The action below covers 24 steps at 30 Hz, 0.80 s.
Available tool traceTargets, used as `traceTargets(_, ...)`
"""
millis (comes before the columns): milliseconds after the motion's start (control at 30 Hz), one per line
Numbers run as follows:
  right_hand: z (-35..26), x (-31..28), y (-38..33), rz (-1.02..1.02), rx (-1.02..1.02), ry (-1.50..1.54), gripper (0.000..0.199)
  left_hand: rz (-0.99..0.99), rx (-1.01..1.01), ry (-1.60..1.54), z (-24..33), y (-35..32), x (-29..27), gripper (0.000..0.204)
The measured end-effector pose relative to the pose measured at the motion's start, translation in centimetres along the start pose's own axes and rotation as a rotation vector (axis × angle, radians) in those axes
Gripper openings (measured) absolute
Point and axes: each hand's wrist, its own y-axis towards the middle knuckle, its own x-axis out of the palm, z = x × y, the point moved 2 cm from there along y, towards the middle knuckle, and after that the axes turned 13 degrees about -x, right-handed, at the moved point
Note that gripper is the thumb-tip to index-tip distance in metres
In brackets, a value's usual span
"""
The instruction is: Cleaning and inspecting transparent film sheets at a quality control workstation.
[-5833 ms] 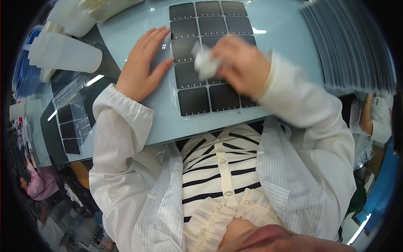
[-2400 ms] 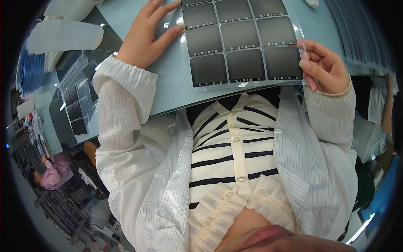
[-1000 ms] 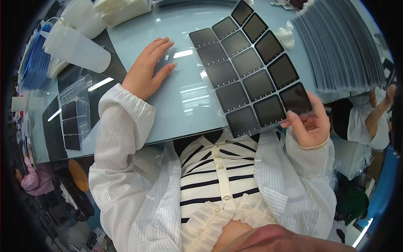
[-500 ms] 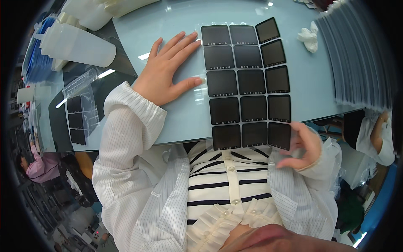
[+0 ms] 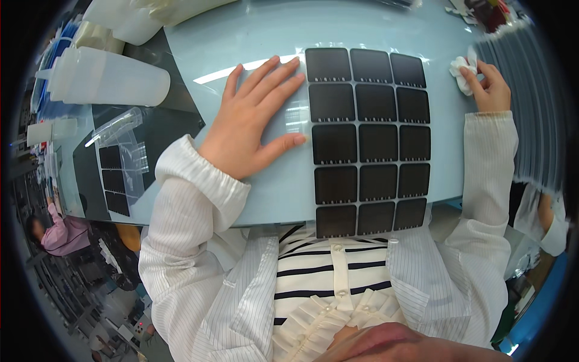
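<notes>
The left hand (image 5: pixel 247 123) lies flat on the pale blue counter (image 5: pixel 271 202), fingers spread, just beside a clear plastic sheet (image 5: pixel 357 145) bearing fifteen dark rectangular panels (image 5: pixel 378 143) in three columns. The sheet's near end overhangs the counter's edge. Farther right, the right hand (image 5: pixel 493 90) has a crumpled white tissue (image 5: pixel 462 77) in its grip, near a tall stack of translucent sheets (image 5: pixel 531 114). A translucent squeeze bottle (image 5: pixel 114 77) is at left.

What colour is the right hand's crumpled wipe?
White. The crumpled wipe shows best in the head view.
</notes>
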Motion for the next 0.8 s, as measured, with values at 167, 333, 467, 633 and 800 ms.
traceTargets(167, -2.2, -2.2, -0.7, 0.024, -0.187, 0.085, 0.016, -0.064, 0.004, -0.011, 1.5, -0.5, -0.3, 0.074)
traceTargets(333, -11.8, -1.9, 0.0, 0.032, -0.558, 0.445, 0.016, -0.081, -0.026, -0.012, 1.2, -0.8, -0.3, 0.074)
traceTargets(467, -17.4, -0.6, -1.7, -0.166, -0.73, 0.504, 0.034, -0.09, -0.019, 0.002, 1.9, -0.5, -0.6, 0.074)
traceTargets(633, -17.3, 1.2, -2.2, -0.27, -0.687, 0.575, 0.035, -0.099, -0.026, 0.014, 2.0, -0.4, -0.7, 0.074)
traceTargets(800, -17.7, 3.2, -0.8, -0.128, -0.756, 0.479, 0.032, -0.094, -0.025, 0.026, 1.8, -0.6, -0.6, 0.073)
